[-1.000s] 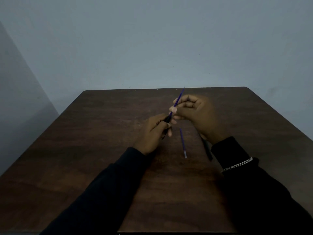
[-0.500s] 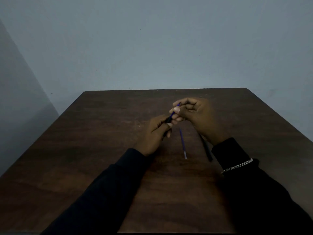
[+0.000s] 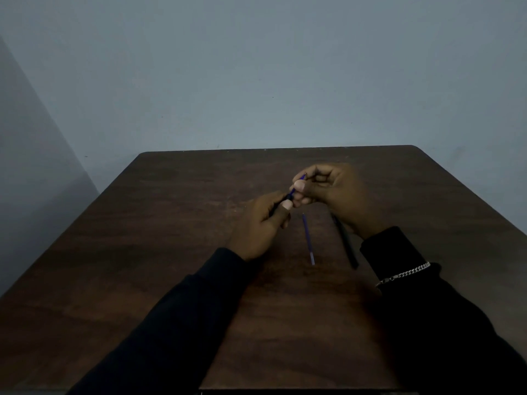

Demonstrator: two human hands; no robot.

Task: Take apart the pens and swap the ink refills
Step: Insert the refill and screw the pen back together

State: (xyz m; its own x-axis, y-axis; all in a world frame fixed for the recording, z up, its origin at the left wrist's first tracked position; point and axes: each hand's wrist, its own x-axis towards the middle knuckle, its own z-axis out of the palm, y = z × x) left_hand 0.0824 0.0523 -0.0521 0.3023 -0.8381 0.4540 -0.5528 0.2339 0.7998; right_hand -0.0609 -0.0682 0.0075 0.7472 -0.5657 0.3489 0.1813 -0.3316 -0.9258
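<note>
Left hand (image 3: 261, 223) grips a black pen barrel (image 3: 288, 198); the right hand (image 3: 332, 192) pinches a thin blue refill (image 3: 298, 184) entering it at 1 o'clock. A second blue refill (image 3: 308, 239) and a dark barrel (image 3: 346, 243) lie on the brown table (image 3: 176, 223) — slightly apart, beneath the hands. No legible markings.

- blue refill (image 3: 297, 184) slanted, its lower end in a black barrel (image 3: 281, 204);
- second blue refill (image 3: 308, 240) flat on tabletop (image 3: 171, 223);
- dark barrel (image 3: 345, 243) lying just right of it
</note>
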